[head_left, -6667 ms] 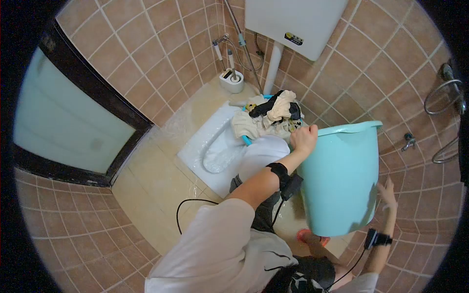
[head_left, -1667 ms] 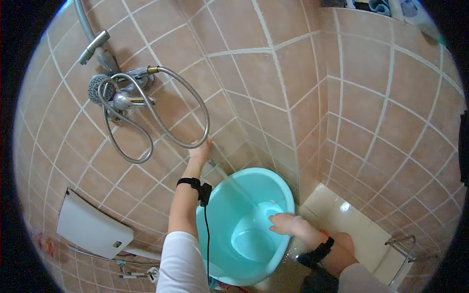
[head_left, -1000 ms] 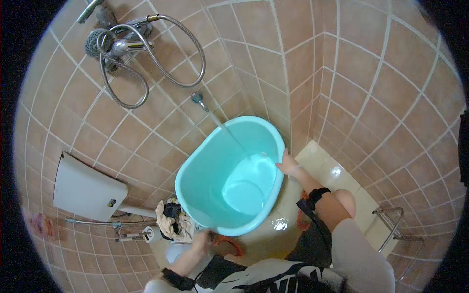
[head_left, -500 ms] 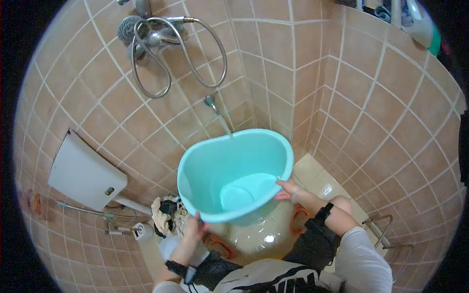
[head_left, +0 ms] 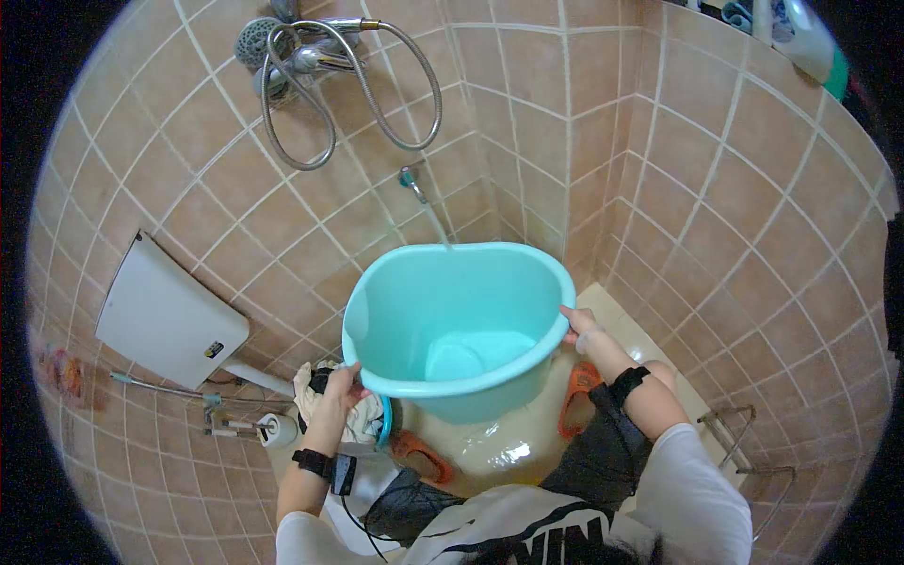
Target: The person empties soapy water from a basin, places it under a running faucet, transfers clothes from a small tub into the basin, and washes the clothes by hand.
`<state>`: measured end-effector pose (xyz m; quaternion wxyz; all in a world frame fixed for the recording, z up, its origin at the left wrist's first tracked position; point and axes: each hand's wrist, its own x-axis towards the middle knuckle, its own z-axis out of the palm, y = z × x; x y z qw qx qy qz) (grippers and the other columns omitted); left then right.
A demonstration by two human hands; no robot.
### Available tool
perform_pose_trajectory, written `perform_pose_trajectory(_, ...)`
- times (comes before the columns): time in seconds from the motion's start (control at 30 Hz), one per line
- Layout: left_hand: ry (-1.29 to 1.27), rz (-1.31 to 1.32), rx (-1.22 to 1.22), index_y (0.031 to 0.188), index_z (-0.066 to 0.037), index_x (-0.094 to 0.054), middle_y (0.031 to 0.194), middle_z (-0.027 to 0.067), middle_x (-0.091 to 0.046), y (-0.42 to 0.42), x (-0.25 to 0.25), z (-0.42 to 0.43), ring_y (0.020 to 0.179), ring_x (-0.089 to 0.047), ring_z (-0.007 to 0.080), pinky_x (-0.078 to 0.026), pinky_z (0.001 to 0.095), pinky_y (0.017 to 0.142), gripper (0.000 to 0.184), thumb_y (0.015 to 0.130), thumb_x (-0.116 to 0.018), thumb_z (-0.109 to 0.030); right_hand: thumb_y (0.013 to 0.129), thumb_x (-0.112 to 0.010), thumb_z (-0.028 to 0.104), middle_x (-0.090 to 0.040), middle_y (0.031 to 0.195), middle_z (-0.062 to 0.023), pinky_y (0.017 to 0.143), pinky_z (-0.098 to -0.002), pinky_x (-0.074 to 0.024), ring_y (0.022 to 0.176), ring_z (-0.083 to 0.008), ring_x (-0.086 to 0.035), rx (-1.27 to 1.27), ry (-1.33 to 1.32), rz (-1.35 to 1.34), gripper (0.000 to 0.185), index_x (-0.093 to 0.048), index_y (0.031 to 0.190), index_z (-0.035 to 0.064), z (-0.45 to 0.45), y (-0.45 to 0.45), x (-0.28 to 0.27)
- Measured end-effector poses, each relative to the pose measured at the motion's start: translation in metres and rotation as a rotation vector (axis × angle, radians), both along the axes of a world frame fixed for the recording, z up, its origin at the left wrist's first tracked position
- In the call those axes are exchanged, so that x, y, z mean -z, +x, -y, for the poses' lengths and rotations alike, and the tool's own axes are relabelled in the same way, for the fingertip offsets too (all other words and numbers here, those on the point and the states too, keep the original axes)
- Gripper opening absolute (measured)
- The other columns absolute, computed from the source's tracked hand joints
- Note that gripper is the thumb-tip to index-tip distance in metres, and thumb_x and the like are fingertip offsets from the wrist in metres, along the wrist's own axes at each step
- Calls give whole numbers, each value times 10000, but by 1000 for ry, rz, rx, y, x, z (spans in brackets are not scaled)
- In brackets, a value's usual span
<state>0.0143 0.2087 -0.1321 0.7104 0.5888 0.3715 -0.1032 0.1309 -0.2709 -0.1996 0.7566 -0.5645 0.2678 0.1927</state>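
Observation:
A large light-blue tub stands tilted toward me under a wall tap, with a stream of water running down at its back rim. My left hand grips the rim at the left front, its fingers closed round the edge. On the right side of the rim my right hand is closed as well, thumb over the edge. A little water shows in the bottom of the tub. Beside my left hand is a heap of clothes in a blue-rimmed container, partly hidden by my arm.
A shower head with a looped metal hose hangs on the tiled wall. At the left are a white cistern and a brush holder. Orange slippers are on the wet floor. A metal rack stands at the lower right; bottles are top right.
My left hand has gone from the tap area to the tub's left rim, and my right hand from inside to the right rim. The tub has turned and tilted toward me.

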Motion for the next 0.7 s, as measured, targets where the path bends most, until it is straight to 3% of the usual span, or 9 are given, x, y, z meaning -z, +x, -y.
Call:
perform_pose_trajectory(0.07, -61, 60, 4, 972, -59, -532, 748, 42, -555, 31, 24, -26, 563, -528, 158, -443, 289, 426, 206, 863, -501, -232, 860, -532, 177, -613, 950, -108, 639, -375, -540, 775, -220, -622, 48, 16, -10, 292, -493, 1096, 9, 5, -16, 6)
perform_pose_trajectory(0.17, -33, 130, -104, 845, -51, -557, 651, 12, -504, 71, -1, -8, 525, -472, 129, -374, 265, 418, 133, 832, -501, -170, 858, -539, 156, -596, 968, -118, 655, -392, -538, 801, -248, -615, 269, 302, 4, 315, -462, 1121, 1, -3, -53, -11)
perform_pose_trajectory(0.23, -265, 473, -60, 788, -59, -550, 677, 14, -502, 91, 1, -18, 528, -473, 140, -388, 279, 462, 110, 814, -502, -155, 899, -478, 176, -571, 1028, -120, 727, -372, -542, 878, -233, -597, 361, 379, 20, 287, -439, 1118, -5, -21, -81, -19)
perform_pose_trajectory(0.3, -43, 611, -237, 736, -77, -521, 651, -1, -482, 90, -3, 25, 516, -458, 136, -387, 285, 482, 130, 811, -517, -183, 902, -474, 178, -558, 1061, -128, 783, -397, -515, 933, -241, -577, 449, 425, 85, 293, -433, 1127, -4, -49, -105, -31)
perform_pose_trajectory(0.33, 164, 562, 91, 820, -68, -526, 718, 30, -496, 70, 6, 31, 691, -500, 169, -431, 293, 698, 146, 827, -468, -202, 904, -469, 179, -545, 1093, -136, 839, -422, -487, 989, -249, -556, 529, 471, 148, 298, -428, 1136, -3, -62, -116, -37)
perform_pose_trajectory(0.37, 125, 493, -55, 810, -84, -515, 708, 29, -481, 31, -26, 102, 694, -487, 172, -430, 328, 688, 128, 808, -484, -209, 904, -469, 179, -545, 1093, -136, 839, -422, -487, 989, -249, -556, 526, 465, 151, 298, -428, 1136, -3, -73, -125, -41)
perform_pose_trajectory(0.4, 161, 419, 219, 877, -85, -501, 769, 51, -506, 15, 1, 113, 716, -501, 182, -434, 334, 683, 207, 844, -492, -289, 906, -464, 174, -537, 1109, -142, 853, -418, -472, 1001, -256, -550, 459, 477, 208, 302, -421, 1146, -5, -85, -131, -43)
perform_pose_trajectory(0.5, -269, 303, 265, 1012, -76, -477, 878, 53, -563, -42, -41, 211, 825, -542, 172, -452, 318, 696, 410, 882, -446, -463, 907, -459, 167, -525, 1133, -148, 878, -412, -443, 1018, -267, -541, 263, 577, 269, 312, -410, 1160, -9, -121, -159, -83)
perform_pose_trajectory(0.7, -330, 355, 174, 1012, 5, -439, 922, 123, -577, -31, -14, 212, 767, -603, 197, -502, 329, 709, 379, 936, -368, -360, 904, -462, 247, -521, 1139, -138, 918, -411, -387, 1055, -257, -515, 55, 653, 190, 354, -434, 1146, -11, -130, -177, -80)
